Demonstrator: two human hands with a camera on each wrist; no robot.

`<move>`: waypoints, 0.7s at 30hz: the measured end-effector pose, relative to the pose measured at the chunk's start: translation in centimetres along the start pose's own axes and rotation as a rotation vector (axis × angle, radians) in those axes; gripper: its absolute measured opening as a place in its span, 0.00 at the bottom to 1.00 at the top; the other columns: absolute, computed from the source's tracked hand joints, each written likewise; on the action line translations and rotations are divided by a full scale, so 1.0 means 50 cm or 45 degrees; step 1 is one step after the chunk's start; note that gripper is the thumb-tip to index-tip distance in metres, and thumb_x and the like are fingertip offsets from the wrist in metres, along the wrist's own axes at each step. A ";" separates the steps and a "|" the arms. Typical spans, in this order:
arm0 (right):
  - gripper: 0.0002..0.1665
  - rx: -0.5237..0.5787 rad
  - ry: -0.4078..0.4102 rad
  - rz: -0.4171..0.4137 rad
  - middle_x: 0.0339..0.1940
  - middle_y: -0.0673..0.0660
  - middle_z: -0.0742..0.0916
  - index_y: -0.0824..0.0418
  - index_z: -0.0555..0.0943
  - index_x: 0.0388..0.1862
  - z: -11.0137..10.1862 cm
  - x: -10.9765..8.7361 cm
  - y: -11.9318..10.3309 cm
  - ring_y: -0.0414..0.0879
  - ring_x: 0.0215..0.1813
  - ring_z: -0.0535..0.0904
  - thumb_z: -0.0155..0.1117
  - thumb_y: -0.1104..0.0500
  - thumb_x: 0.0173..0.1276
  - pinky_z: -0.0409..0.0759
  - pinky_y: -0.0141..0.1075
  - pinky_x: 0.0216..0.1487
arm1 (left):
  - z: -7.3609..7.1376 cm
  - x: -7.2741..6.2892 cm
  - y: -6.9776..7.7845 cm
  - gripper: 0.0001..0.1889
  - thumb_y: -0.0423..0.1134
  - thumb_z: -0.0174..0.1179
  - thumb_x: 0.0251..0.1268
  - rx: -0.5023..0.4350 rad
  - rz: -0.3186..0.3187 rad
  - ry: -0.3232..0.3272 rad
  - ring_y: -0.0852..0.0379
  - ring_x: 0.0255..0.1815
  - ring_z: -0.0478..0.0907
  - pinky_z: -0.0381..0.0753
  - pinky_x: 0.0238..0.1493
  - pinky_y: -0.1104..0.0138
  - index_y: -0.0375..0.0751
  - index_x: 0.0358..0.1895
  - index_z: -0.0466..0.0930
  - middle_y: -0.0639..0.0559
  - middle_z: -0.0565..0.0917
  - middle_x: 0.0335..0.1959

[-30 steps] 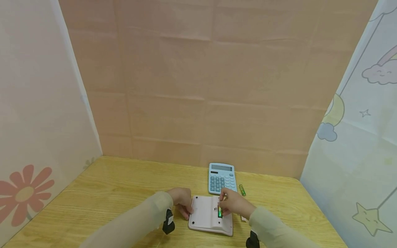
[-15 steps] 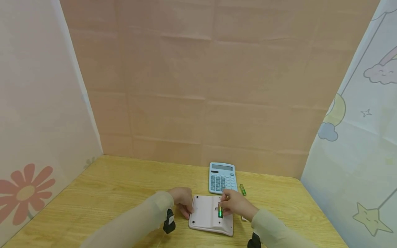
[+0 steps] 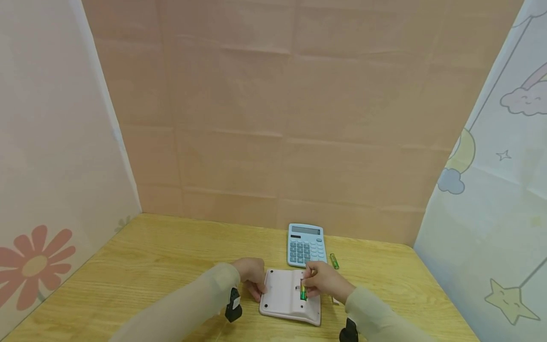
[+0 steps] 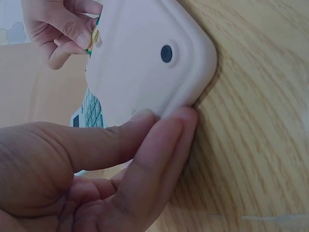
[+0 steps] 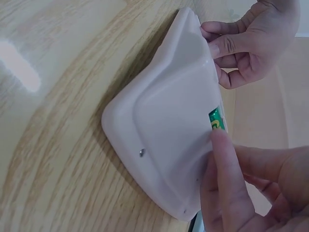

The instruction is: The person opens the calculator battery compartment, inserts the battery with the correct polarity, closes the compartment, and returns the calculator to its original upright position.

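Pinching green battery (image 3: 303,291) with right hand (image 3: 323,281), over slot in back of pink calculator (image 3: 284,298) lying face-down on bench (image 3: 149,266). Gripping calculator's left edge with left hand (image 3: 252,276).

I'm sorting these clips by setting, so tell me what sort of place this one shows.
Probably a small staged recording booth rather than a lived-in room. A wooden table is boxed in by a creased peach paper backdrop and printed side sheets; on it lie only a blue calculator, a face-down pink calculator and batteries.
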State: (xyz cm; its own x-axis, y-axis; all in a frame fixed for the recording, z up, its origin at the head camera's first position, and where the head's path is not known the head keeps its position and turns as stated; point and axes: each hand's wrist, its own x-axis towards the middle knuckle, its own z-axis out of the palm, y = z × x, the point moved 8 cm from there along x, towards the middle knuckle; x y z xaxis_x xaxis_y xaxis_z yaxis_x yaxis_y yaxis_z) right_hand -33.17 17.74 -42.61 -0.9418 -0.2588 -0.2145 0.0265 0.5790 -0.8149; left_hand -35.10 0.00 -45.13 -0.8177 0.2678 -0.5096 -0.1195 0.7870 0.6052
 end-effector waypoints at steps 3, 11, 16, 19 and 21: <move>0.10 -0.015 0.017 -0.002 0.28 0.57 0.82 0.65 0.72 0.28 -0.002 0.001 0.002 0.43 0.24 0.79 0.65 0.69 0.64 0.85 0.35 0.28 | -0.001 0.003 -0.001 0.09 0.26 0.68 0.54 -0.013 -0.005 0.006 0.55 0.13 0.80 0.84 0.24 0.68 0.28 0.31 0.75 0.39 0.83 0.18; 0.12 0.000 0.019 -0.009 0.29 0.56 0.84 0.66 0.72 0.25 -0.004 0.006 -0.002 0.42 0.24 0.80 0.66 0.70 0.62 0.85 0.34 0.29 | -0.002 0.008 -0.007 0.16 0.25 0.67 0.55 -0.064 -0.043 0.009 0.54 0.13 0.80 0.83 0.21 0.68 0.26 0.44 0.72 0.36 0.83 0.22; 0.12 0.058 -0.029 -0.010 0.27 0.56 0.82 0.66 0.72 0.24 -0.003 0.006 -0.005 0.42 0.24 0.79 0.65 0.72 0.62 0.85 0.34 0.29 | 0.000 0.012 -0.006 0.14 0.24 0.67 0.55 -0.059 -0.035 0.001 0.53 0.14 0.81 0.83 0.22 0.67 0.26 0.42 0.72 0.36 0.83 0.22; 0.12 0.070 -0.057 -0.009 0.27 0.56 0.82 0.66 0.72 0.24 -0.004 0.008 -0.003 0.42 0.24 0.79 0.65 0.72 0.62 0.85 0.34 0.29 | 0.001 0.012 -0.006 0.15 0.24 0.67 0.54 -0.062 -0.037 0.000 0.53 0.14 0.81 0.84 0.22 0.67 0.26 0.42 0.72 0.35 0.84 0.23; 0.11 0.065 -0.068 -0.001 0.27 0.55 0.82 0.66 0.73 0.24 -0.005 0.009 -0.001 0.42 0.25 0.79 0.65 0.71 0.62 0.85 0.33 0.29 | 0.002 0.011 -0.006 0.15 0.24 0.67 0.55 -0.062 -0.040 -0.003 0.53 0.14 0.81 0.84 0.23 0.67 0.26 0.43 0.72 0.35 0.83 0.23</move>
State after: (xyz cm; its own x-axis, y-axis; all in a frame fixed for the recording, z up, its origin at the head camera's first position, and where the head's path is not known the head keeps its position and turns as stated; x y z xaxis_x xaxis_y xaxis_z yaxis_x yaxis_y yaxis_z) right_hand -33.71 17.77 -42.52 -0.9225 -0.3013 -0.2413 0.0441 0.5386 -0.8414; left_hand -35.46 0.00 -45.65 -0.8119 0.2446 -0.5300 -0.1725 0.7669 0.6181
